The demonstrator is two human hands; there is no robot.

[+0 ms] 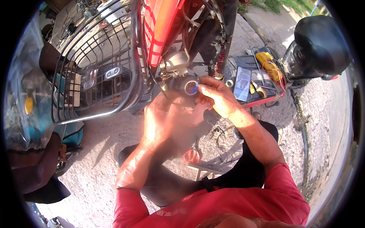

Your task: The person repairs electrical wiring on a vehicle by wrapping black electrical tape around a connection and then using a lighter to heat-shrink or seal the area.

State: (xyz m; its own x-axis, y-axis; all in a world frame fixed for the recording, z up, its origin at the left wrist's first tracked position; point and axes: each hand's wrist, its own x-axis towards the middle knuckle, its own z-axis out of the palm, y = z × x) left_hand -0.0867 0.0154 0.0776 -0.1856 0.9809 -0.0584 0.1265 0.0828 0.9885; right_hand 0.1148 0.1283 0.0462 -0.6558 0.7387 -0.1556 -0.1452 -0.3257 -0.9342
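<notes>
A: Where the glare lies thickest, both bare hands are raised in front of the red vehicle (157, 34). What has the right hand (217, 97) got?

B: A round roll (186, 87), dark outside, pale ring, blue within; looks like tape. Thumb and fingers close on its right edge, no gap visible between grip and roll.

A: Position of the roll?

B: Up off the ground, between the two hands, just below a silvery metal part (175, 60) of the vehicle in the view.

A: And the left hand (161, 114)?

B: Near the roll, on its lower left. Fingers washed out by haze; cannot tell how far open they are, or whether they hold anything.

A: Surroundings, left side?

B: Black wire basket (93, 118), beside the red bodywork.

A: Right side?

B: Dark tray (258, 102) with a red edge. On it: a phone (242, 84), screen lit; yellow-handled pliers (261, 90) near the phone; a yellow instrument (269, 64) with red leads toward the far edge. Beyond, a black rounded seat-like thing (323, 45).

A: Below the hands?

B: Orange-handled scissors (191, 155), between the knees of the person, who wears a red shirt (228, 205) and black trousers (247, 167).
</notes>
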